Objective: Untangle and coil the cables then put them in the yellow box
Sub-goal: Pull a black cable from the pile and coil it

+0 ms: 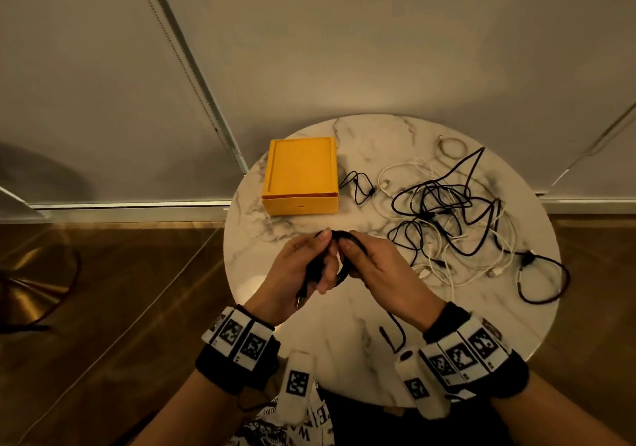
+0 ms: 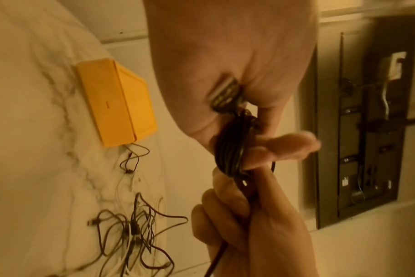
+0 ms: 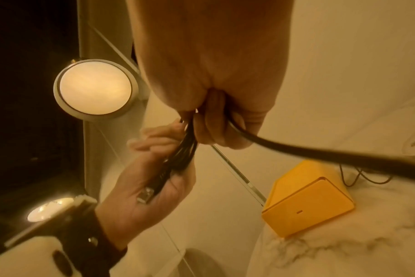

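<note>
Two hands share one black USB cable (image 1: 339, 256) above the near edge of the round marble surface (image 1: 309, 335). The left hand (image 1: 296, 273) has its grip closed around a bundle of finished loops, and the left wrist view shows the metal USB plug (image 2: 225, 94) lying against its palm. The right hand (image 1: 382, 270) meets it from the other side, fingers curled round the same bundle and pinching the strand that feeds in, so both grips are closed on this one cable. In the right wrist view the free strand runs out of that grip, away to the side. A loose black end (image 1: 395, 333) lies on the surface under the right wrist; it may be this cable's tail, though I cannot trace it.

Now the relation that matters: the coil's long axis runs roughly from the person outward, and the yellow box (image 1: 300, 175) sits straight beyond the left hand, well apart from it and shut with its lid on. The left hand is the nearer one to it.

Farther right, the tangle of black and white cables (image 1: 451, 218) sprawls untouched, and a small coiled white cable (image 1: 452, 146) lies near the far rim.
</note>
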Motion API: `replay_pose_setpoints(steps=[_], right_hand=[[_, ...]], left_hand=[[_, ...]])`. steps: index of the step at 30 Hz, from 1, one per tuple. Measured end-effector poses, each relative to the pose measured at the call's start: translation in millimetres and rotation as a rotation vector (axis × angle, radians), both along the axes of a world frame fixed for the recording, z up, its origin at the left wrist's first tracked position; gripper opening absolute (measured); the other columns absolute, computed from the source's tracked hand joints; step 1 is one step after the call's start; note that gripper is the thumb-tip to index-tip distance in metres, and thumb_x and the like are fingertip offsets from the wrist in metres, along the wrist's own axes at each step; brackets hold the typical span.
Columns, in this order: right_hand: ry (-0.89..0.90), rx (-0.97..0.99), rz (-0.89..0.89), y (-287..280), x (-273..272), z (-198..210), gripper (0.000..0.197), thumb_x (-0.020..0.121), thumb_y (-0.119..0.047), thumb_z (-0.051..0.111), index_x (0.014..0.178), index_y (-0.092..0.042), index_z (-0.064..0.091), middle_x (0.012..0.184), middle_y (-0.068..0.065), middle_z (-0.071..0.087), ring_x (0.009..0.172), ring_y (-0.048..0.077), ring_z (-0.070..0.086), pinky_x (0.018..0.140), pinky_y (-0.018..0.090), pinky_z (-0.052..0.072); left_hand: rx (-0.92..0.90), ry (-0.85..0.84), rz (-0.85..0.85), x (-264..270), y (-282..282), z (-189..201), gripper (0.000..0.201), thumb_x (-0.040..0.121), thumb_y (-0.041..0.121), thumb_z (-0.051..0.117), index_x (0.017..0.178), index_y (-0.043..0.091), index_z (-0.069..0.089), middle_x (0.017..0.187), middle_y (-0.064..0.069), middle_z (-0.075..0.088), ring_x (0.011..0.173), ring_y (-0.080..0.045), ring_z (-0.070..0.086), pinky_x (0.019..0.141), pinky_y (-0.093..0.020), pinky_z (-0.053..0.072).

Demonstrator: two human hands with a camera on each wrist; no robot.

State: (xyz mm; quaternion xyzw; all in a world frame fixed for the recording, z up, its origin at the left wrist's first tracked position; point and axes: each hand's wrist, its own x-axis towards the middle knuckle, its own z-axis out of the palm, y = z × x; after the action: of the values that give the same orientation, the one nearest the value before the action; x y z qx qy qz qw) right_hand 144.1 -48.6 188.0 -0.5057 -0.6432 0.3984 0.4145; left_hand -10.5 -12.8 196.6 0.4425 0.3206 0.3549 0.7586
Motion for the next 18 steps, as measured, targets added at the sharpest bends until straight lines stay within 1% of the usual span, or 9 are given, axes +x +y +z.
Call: replay_pose_setpoints(steps=[2,3,4,6,8,10,12,15,18], right_hand=[[-0.085,0.04,-0.06,4,1,-8,0.031,0.102,-0.032,0.036,0.086,-0.017,0.058,0.069,-0.001,0.062,0.061,0.012,0.056,0.06,0.031,0.046],[-0.103,0.052,-0.089,5,1,-11,0.032,0.102,-0.033,0.035,0.084,-0.017,0.057,0.069,0.001,0.062,0.062,0.013,0.056,0.062,0.034,0.046],[-0.109,0.063,-0.115,6,1,-12,0.032,0.102,-0.033,0.036,0.082,-0.019,0.056,0.067,0.001,0.06,0.061,0.013,0.054,0.06,0.033,0.045],[-0.115,0.074,-0.164,6,0,-8,0.029,0.103,-0.031,0.038,0.077,-0.029,0.05,0.062,-0.006,0.053,0.056,0.011,0.048,0.056,0.025,0.039],[-0.138,0.084,-0.181,6,-1,-6,0.029,0.103,-0.028,0.038,0.075,-0.035,0.044,0.06,-0.008,0.048,0.054,0.01,0.045,0.053,0.024,0.035],[-0.148,0.067,-0.152,3,-1,-6,0.03,0.104,-0.026,0.038,0.075,-0.032,0.045,0.06,-0.007,0.048,0.053,0.011,0.045,0.053,0.026,0.036],[-0.068,0.007,-0.126,0,-1,-6,0.03,0.104,-0.026,0.037,0.076,-0.024,0.047,0.059,-0.008,0.045,0.051,0.008,0.042,0.051,0.024,0.034],[0.167,-0.106,-0.098,-4,2,-7,0.02,0.102,-0.026,0.043,0.095,-0.011,0.054,0.059,-0.005,0.041,0.049,0.007,0.035,0.047,0.023,0.03],[0.126,-0.047,-0.129,-5,10,-7,0.013,0.098,-0.019,0.053,0.111,-0.018,0.056,0.057,0.003,0.052,0.049,0.01,0.041,0.05,0.024,0.034]], left_hand=[[0.092,0.047,0.092,8,-3,2,0.032,0.096,0.024,0.046,0.075,0.0,0.054,0.052,-0.009,0.055,0.041,-0.015,0.045,0.05,-0.023,0.044],[0.166,0.099,0.144,12,-4,1,0.033,0.097,0.022,0.047,0.077,-0.004,0.055,0.056,-0.01,0.055,0.045,-0.017,0.047,0.053,-0.025,0.045],[0.246,0.177,0.193,15,-4,0,0.034,0.098,0.021,0.047,0.08,-0.007,0.055,0.058,-0.009,0.055,0.048,-0.017,0.048,0.054,-0.025,0.045],[0.349,0.301,0.262,18,-3,-2,0.032,0.099,0.022,0.049,0.088,-0.008,0.055,0.059,-0.003,0.052,0.051,-0.015,0.045,0.046,-0.029,0.039],[0.377,0.312,0.247,21,-1,-2,0.03,0.098,0.026,0.05,0.094,-0.003,0.056,0.056,0.0,0.048,0.05,-0.016,0.041,0.045,-0.031,0.033],[0.395,0.275,0.221,23,0,1,0.031,0.096,0.027,0.051,0.095,-0.004,0.057,0.053,-0.002,0.043,0.047,-0.016,0.035,0.046,-0.029,0.03],[0.414,0.269,0.228,25,2,2,0.03,0.096,0.023,0.052,0.092,-0.006,0.057,0.052,-0.001,0.038,0.046,-0.015,0.029,0.044,-0.025,0.027],[0.375,0.252,0.238,24,3,1,0.027,0.097,0.016,0.051,0.087,-0.009,0.054,0.053,0.001,0.035,0.048,-0.013,0.026,0.045,-0.026,0.02],[0.293,0.223,0.287,19,8,-1,0.022,0.099,0.014,0.049,0.081,0.002,0.054,0.054,0.0,0.03,0.048,-0.013,0.021,0.046,-0.031,0.015]])
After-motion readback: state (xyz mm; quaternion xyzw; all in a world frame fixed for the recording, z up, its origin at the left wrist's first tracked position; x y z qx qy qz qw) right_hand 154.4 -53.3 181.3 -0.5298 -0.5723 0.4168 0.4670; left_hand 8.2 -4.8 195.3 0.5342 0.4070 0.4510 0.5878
